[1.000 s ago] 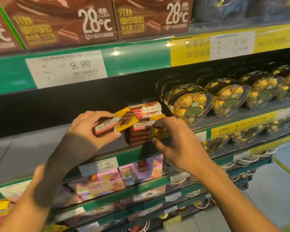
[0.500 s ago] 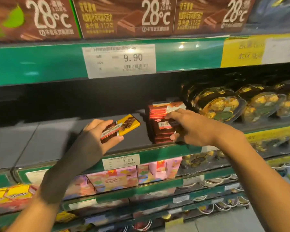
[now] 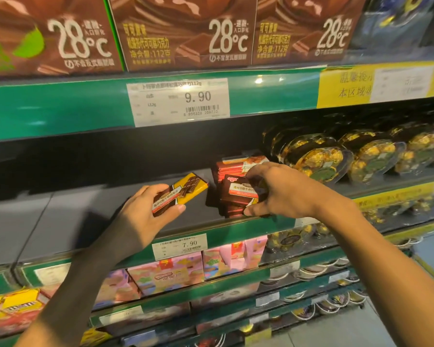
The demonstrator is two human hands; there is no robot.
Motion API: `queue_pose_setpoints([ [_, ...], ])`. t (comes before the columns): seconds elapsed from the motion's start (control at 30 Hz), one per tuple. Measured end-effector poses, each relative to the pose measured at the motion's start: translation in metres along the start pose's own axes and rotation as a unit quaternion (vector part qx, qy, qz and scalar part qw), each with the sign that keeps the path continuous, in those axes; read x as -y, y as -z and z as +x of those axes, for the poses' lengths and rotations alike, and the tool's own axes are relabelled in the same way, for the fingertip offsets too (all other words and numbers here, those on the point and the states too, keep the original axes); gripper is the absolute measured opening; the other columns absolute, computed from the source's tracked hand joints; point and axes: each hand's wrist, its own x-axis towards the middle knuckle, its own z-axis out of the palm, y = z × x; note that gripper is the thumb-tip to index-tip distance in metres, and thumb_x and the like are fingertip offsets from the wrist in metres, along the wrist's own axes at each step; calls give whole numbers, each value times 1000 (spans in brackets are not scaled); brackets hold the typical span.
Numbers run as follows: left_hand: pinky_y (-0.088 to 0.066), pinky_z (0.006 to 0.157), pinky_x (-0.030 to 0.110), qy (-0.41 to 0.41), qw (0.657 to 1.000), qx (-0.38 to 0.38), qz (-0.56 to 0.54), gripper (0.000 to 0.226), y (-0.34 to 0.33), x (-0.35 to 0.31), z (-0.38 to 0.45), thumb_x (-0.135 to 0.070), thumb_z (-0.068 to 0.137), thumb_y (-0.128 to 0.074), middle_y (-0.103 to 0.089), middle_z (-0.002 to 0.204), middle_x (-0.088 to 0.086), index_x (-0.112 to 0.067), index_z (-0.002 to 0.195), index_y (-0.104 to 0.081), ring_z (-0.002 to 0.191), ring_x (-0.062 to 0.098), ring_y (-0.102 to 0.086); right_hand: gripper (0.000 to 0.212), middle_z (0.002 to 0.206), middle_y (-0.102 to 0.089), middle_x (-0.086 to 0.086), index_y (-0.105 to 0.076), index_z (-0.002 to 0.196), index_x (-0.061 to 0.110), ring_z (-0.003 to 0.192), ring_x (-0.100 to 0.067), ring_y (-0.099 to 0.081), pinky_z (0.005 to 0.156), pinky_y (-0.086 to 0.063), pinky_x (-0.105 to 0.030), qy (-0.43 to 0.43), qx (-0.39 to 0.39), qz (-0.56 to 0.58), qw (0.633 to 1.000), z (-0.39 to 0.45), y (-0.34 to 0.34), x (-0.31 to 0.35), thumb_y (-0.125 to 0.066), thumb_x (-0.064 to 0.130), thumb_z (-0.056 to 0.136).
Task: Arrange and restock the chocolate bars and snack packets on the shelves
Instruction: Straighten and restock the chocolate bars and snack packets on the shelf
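The left hand point(image 3: 145, 216) held a single chocolate bar point(image 3: 179, 194), brown and yellow in its wrapper, pinched between thumb below and fingers above, just over the grey shelf point(image 3: 60, 221). Just to its right stood a stack of dark red chocolate bars point(image 3: 232, 186) near the shelf's green front edge, and the right hand point(image 3: 283, 191) was clamped round the front of that stack, thumb at the bottom and fingers over the top. Beside the stack, further right, sat clear round tubs of gold-wrapped chocolates point(image 3: 318, 161). A price tag point(image 3: 179, 245) reading 7.90 hung on the edge under the hands (another above read 9.90). Brown cartons point(image 3: 186, 33) marked 28°C lined the shelf overhead, and pink boxes point(image 3: 171, 271) filled the one below.
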Motion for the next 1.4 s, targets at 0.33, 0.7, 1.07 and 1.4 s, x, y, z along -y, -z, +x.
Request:
queue_pose_setpoints([
  [0.33,-50,78,22,63,980,-35,-185,55,13,-1,-4,-32,59,-88,-68,94,-18,-36,105,-59,89,1,-64,32,99,-68,6,-56,107,21,92,-13,-69,76,-60,-30,-52,-58,245,966,-9,-7,26,-78,25,84],
  [0.7,-53,61,23,119,921,-173,-328,24,67,18,-97,-13,80,-73,-73,94,-7,-25,100,-71,85,14,-69,16,89,-76,-4,-69,100,10,80,-21,-74,68,-62,-33,4,12,497,868,-15,-29,110,-72,15,86],
  [1.07,-48,73,37,303,787,-432,-320,22,81,98,-305,-9,76,-79,-71,97,16,-16,95,-71,79,24,-64,5,50,-60,13,-65,90,8,40,2,-50,44,-37,-8,126,199,556,797,-22,-143,257,-69,5,88],
  [1.4,-50,67,32,420,639,-551,-333,18,101,184,-495,-4,84,-71,-75,88,2,-14,99,-71,73,17,-67,4,71,-64,-6,-69,91,9,60,-15,-51,50,-39,-21,157,355,525,757,-78,-263,452,-72,9,88],
])
